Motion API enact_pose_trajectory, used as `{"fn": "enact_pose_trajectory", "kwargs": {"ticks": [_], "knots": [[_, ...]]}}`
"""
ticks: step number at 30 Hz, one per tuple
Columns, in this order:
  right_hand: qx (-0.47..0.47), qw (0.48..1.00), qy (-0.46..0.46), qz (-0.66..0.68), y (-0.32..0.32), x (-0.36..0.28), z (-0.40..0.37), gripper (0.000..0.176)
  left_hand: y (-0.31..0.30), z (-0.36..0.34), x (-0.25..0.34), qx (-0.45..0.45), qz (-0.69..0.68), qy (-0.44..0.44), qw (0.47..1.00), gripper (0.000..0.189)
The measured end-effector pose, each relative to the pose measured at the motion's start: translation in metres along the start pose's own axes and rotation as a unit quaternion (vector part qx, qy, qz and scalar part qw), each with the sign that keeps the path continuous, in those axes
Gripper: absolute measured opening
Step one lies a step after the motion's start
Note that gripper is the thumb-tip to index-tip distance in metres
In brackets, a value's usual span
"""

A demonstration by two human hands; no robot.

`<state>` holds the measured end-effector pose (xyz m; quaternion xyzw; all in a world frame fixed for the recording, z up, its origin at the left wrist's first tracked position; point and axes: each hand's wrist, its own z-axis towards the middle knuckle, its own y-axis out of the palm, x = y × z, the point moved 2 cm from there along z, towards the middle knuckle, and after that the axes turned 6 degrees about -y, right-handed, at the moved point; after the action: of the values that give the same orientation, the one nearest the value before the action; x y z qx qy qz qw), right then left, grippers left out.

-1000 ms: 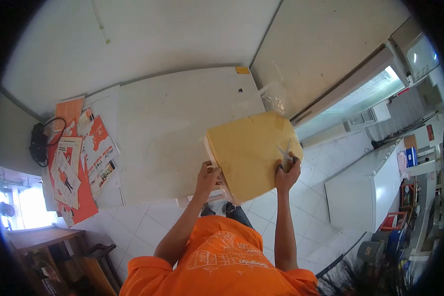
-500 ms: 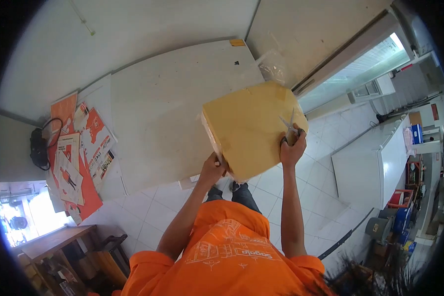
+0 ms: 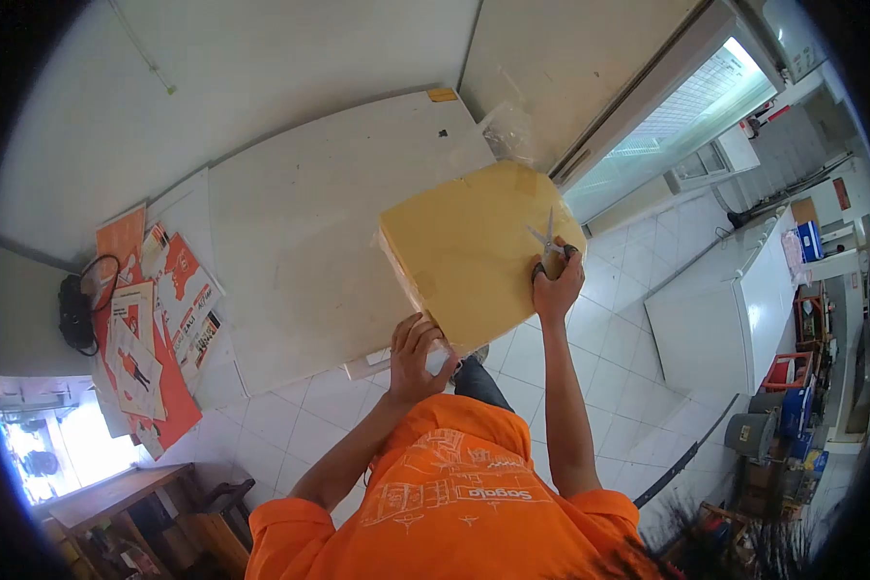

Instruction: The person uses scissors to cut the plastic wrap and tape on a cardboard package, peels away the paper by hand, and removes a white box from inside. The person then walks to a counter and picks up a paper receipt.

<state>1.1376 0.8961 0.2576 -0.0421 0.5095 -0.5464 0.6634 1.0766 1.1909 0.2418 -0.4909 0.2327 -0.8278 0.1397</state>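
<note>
A large yellow-brown board or packet [image 3: 474, 246], with clear plastic along its left edge, lies at the right end of the white table [image 3: 300, 232]. My right hand [image 3: 559, 287] is closed on the handles of scissors [image 3: 548, 235], whose blades are spread and point away from me above the yellow surface. At the near left corner of the packet, my left hand [image 3: 419, 362] has its fingers curved around some clear plastic [image 3: 439, 360].
Red and white printed sheets [image 3: 159, 324] and a black cable [image 3: 75, 314] are at the left. Crumpled clear plastic [image 3: 509, 133] sits behind the packet. A white cabinet [image 3: 701, 329] stands at the right, a wooden shelf [image 3: 130, 498] at the lower left.
My left hand has moved down toward me, its fingers now showing around the plastic at the corner. The scissors are still in my right hand; the view has shifted slightly.
</note>
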Motion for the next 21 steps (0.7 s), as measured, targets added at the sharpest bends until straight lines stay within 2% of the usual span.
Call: {"fn": "enact_pose_trajectory", "kwargs": {"ticks": [5,8,10,11,13,16,21], "knots": [[-0.004,1.000,0.013,-0.006,0.002,0.005,-0.001,0.062,0.005,0.003,-0.006,0.002,0.009,0.020,1.000,0.046],[0.004,1.000,0.002,-0.020,0.005,0.010,-0.002,0.061,0.010,-0.002,-0.011,0.009,-0.010,0.035,0.999,0.043],[0.000,1.000,-0.006,-0.010,0.001,0.004,0.000,0.061,0.011,-0.004,-0.009,-0.025,-0.006,0.029,0.999,0.029],[-0.003,1.000,-0.014,-0.001,-0.001,0.001,0.000,0.061,0.014,-0.006,-0.006,-0.028,-0.006,0.029,0.999,0.029],[0.003,1.000,-0.008,0.011,0.001,0.004,0.000,0.060,0.022,-0.012,0.000,0.031,0.007,0.054,0.998,0.023],[0.020,1.000,-0.012,0.005,0.003,0.006,0.003,0.055,0.031,-0.019,-0.005,0.030,-0.025,0.065,0.997,0.023],[0.017,0.999,-0.001,-0.029,0.000,0.007,0.000,0.048,0.033,-0.028,-0.007,0.023,-0.045,0.012,0.999,0.025]]}}
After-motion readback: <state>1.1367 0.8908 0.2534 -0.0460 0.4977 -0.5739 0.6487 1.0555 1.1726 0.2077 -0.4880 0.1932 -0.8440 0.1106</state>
